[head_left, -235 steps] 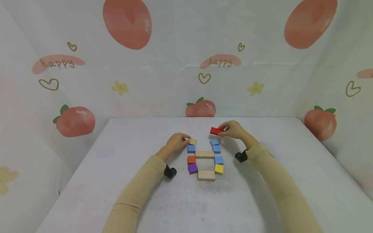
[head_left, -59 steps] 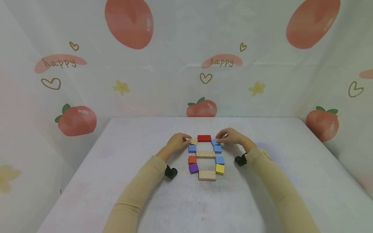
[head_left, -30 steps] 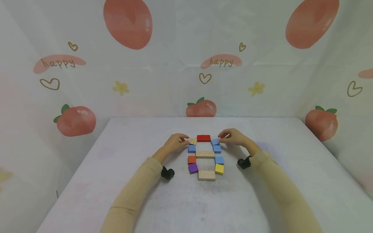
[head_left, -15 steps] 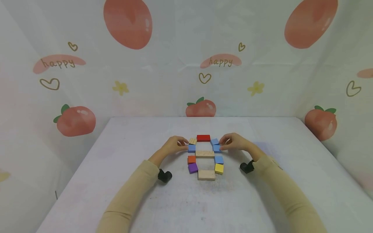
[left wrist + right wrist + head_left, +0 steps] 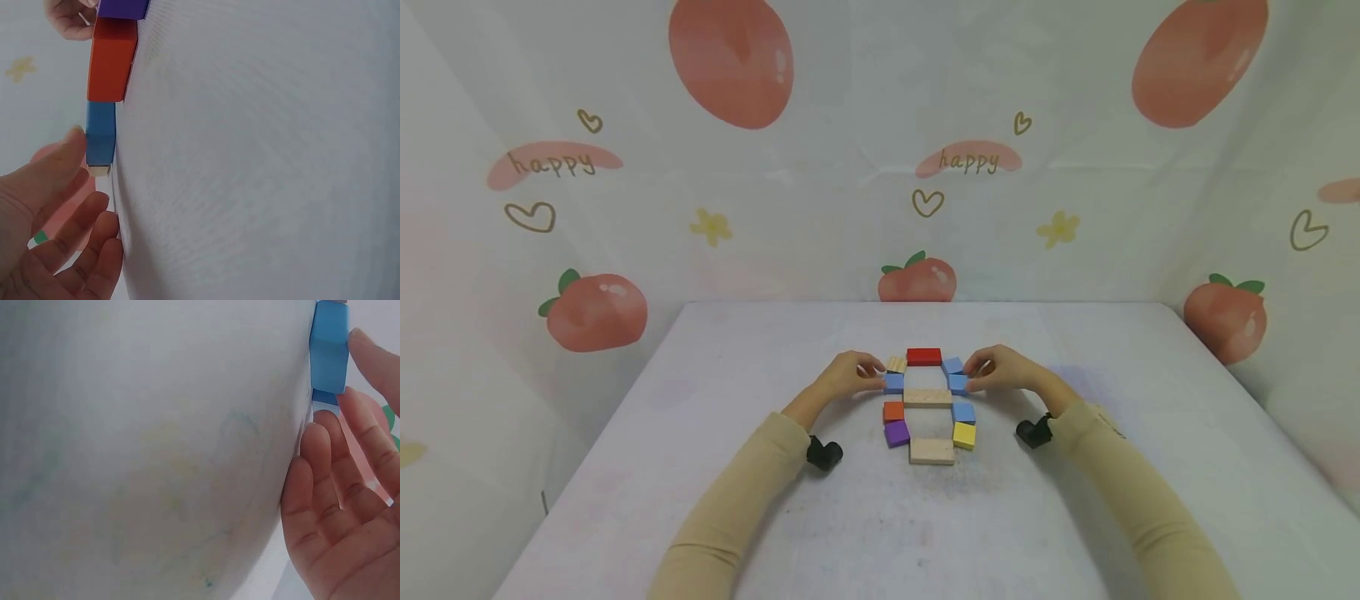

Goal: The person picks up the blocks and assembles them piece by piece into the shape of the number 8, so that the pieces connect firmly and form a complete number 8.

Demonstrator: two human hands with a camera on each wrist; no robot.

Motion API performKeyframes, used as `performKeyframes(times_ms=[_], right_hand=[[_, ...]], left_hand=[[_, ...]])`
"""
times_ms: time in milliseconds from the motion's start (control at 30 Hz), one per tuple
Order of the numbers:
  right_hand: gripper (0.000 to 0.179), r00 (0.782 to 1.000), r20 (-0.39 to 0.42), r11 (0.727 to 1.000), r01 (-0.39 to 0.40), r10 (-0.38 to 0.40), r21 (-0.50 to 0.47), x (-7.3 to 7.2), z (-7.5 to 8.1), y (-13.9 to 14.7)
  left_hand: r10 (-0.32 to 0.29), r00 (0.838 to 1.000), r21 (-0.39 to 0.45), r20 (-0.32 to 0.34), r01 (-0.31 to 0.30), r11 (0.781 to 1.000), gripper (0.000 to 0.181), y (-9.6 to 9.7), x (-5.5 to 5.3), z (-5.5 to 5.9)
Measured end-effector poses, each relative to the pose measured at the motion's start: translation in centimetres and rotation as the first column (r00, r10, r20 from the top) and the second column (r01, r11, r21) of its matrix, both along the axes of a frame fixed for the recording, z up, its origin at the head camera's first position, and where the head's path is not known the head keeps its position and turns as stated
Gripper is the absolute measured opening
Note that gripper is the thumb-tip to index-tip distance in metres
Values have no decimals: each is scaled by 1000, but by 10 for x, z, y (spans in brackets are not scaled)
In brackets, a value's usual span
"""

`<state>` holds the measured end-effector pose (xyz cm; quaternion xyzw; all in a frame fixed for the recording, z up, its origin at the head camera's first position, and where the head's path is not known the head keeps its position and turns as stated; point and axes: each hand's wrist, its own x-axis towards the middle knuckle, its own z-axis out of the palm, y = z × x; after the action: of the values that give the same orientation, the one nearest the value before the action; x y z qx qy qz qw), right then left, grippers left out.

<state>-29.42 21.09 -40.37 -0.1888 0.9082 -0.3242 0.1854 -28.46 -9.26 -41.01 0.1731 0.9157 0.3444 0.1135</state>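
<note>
On the table, wooden blocks lie in two linked loops. A red block [image 5: 924, 357] tops the far end, between a small striped wood block [image 5: 897, 364] and a tilted blue block [image 5: 952, 366]. My left hand [image 5: 848, 374] is at the left side, its thumb tip against the left blue block [image 5: 101, 133] and its other fingers loosely bent. Opposite, my right hand [image 5: 1004, 369] has its thumb and forefinger right at the outer side of another blue block [image 5: 329, 347]. A long plain wood block [image 5: 927, 398] bridges the middle.
The near loop has an orange block [image 5: 893, 412], a purple block [image 5: 897, 433], a third right-hand blue block [image 5: 963, 413] and a yellow block [image 5: 964, 435]. Another plain wood block [image 5: 932, 452] closes its near end. A printed curtain [image 5: 820, 183] hangs behind the table [image 5: 880, 533].
The red block, earlier in my right hand, now lies at the far end of the loop. Both hands have since shifted slightly nearer, from the far corner blocks to the blue blocks beside them.
</note>
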Motion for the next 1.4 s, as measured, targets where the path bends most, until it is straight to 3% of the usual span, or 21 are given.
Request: performKeyframes(times_ms=[133,367,700,1033,1400], right_hand=[[32,1000,14,1000,5,-5,4,0,0,0],[32,1000,10,1000,-1,1,1,0,-3,1],[33,1000,16,1000,-2,2,-10,1,-1,1],[33,1000,25,1000,0,0,-5,1,1,0],[33,1000,24,1000,-3,4,-9,0,0,1]], left_hand=[[8,1000,-4,-8,-8,1000,34,1,1,1],[-26,999,-114,-47,20,993,34,8,0,0],[14,998,-196,-61,-26,980,34,17,-9,4],[13,999,-227,-31,-19,974,35,20,-15,7],[26,997,-222,-79,-43,974,32,21,-15,6]])
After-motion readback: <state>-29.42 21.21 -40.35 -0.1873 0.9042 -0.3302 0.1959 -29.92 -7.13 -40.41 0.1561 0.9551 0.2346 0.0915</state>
